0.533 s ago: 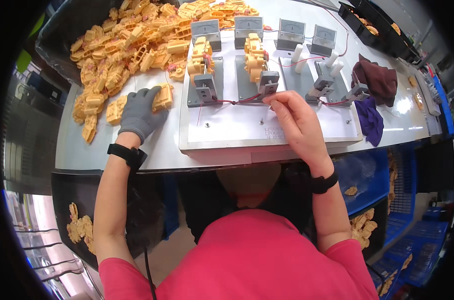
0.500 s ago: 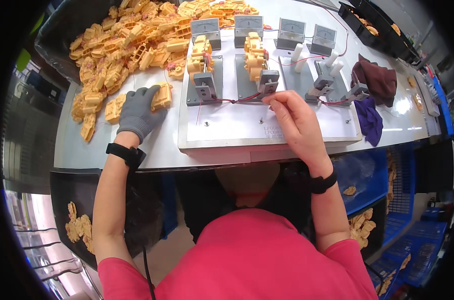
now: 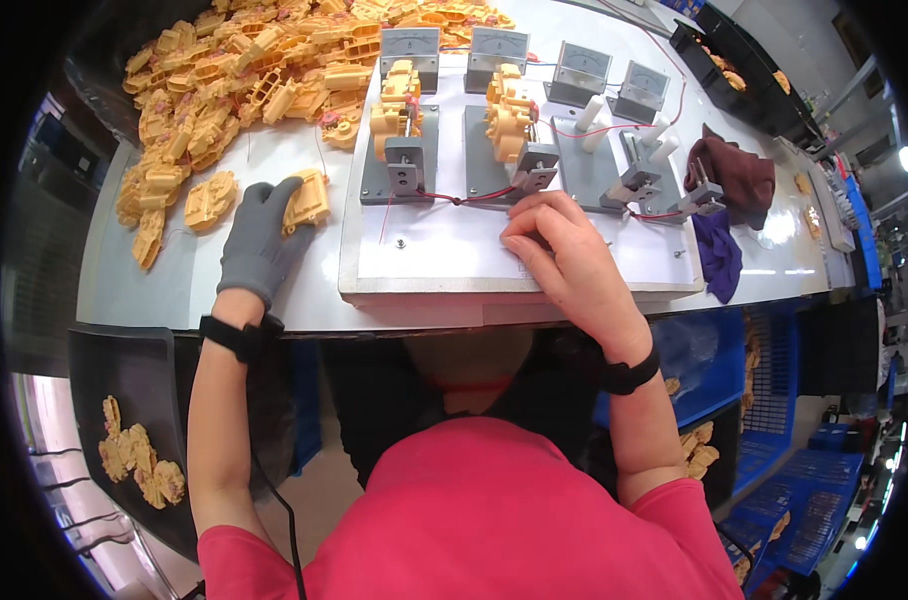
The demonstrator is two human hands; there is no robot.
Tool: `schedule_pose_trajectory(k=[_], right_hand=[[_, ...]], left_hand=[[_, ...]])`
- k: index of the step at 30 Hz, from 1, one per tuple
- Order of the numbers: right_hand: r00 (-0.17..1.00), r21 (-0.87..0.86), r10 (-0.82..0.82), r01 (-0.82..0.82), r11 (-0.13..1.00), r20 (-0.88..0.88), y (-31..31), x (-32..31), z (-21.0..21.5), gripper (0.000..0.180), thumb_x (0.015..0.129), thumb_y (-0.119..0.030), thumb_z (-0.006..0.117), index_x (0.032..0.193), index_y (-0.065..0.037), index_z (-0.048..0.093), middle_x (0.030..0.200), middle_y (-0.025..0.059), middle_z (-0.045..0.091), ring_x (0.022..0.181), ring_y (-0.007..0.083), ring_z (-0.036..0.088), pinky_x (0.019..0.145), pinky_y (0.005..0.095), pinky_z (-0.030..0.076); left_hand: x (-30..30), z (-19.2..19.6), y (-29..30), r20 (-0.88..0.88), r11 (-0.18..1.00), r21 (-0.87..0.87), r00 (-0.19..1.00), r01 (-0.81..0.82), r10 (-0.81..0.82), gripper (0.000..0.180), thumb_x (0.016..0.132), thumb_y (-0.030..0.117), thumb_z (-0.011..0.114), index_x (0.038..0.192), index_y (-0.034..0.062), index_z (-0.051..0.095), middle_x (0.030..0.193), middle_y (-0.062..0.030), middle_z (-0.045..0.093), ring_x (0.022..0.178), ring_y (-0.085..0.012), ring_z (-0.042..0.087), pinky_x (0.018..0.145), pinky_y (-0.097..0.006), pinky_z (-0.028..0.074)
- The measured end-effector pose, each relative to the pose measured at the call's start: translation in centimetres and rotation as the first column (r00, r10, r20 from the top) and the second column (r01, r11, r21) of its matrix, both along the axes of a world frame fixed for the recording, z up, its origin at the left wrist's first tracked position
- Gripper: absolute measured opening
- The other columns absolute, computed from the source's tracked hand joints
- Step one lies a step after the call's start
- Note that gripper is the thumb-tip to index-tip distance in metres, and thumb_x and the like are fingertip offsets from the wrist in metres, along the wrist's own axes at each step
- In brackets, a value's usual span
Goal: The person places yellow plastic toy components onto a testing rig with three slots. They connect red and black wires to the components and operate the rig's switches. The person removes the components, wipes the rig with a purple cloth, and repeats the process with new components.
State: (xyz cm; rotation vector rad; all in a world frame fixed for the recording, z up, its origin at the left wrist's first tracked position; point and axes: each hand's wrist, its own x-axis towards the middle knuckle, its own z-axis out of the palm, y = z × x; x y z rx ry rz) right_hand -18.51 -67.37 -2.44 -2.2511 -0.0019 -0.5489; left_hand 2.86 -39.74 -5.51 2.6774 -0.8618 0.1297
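Observation:
My left hand (image 3: 257,240), in a grey glove, has its fingers closed around the edge of a yellow plastic housing (image 3: 309,203) on the table. Another yellow housing lies just left of it. My bare right hand (image 3: 571,255) is over the front of a white test board (image 3: 444,265), its thumb and fingers bent close together. Whatever they may pinch is hidden. Just beyond them, two yellow housings, the left one (image 3: 394,115) and the right one (image 3: 507,118), sit upright in grey metal holders with red wires at their bases.
A large heap of yellow housings (image 3: 244,70) covers the back left. Several analog meters (image 3: 580,72) line the board's far side. White posts (image 3: 591,115), a brown cloth (image 3: 731,170) and a purple cloth (image 3: 717,255) are to the right. Blue crates (image 3: 764,400) stand below the table edge.
My right hand has drawn back slightly from the right holder's base, its fingers curling more. My left hand stays on the housing, which has turned slightly. The whole view has shifted a little.

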Motion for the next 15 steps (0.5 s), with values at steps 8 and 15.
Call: schedule_pose_trajectory(k=[8, 15], right_hand=[[0.994, -0.048, 0.001, -0.006, 0.999, -0.109, 0.0, -1.9, 5.5, 0.021, 0.091, -0.013, 0.070, 0.109, -0.002, 0.066, 0.102, 0.0094, 0.065, 0.092, 0.0205, 0.064, 0.081, 0.0321, 0.050], [0.958, -0.510, -0.064, -0.093, 0.855, -0.281, -3.0, 3.7, 11.9, 0.036, 0.094, -0.030, 0.064, 0.123, -0.009, 0.059, 0.108, 0.0139, 0.068, 0.098, 0.0278, 0.065, 0.083, 0.0381, 0.050]], left_hand=[[-4.2, -2.9, 3.2, -0.056, 0.982, -0.186, 0.998, 0.015, -0.025, 0.068, 0.080, 0.009, 0.073, 0.142, 0.0213, 0.050, 0.139, -0.0195, 0.047, 0.125, -0.0387, 0.051, 0.106, -0.041, 0.044], [-6.2, -4.8, 4.1, 0.026, 0.924, -0.382, 0.999, -0.013, 0.025, 0.069, 0.080, 0.006, 0.071, 0.143, 0.0231, 0.051, 0.144, -0.0173, 0.046, 0.130, -0.0369, 0.047, 0.109, -0.043, 0.042]])
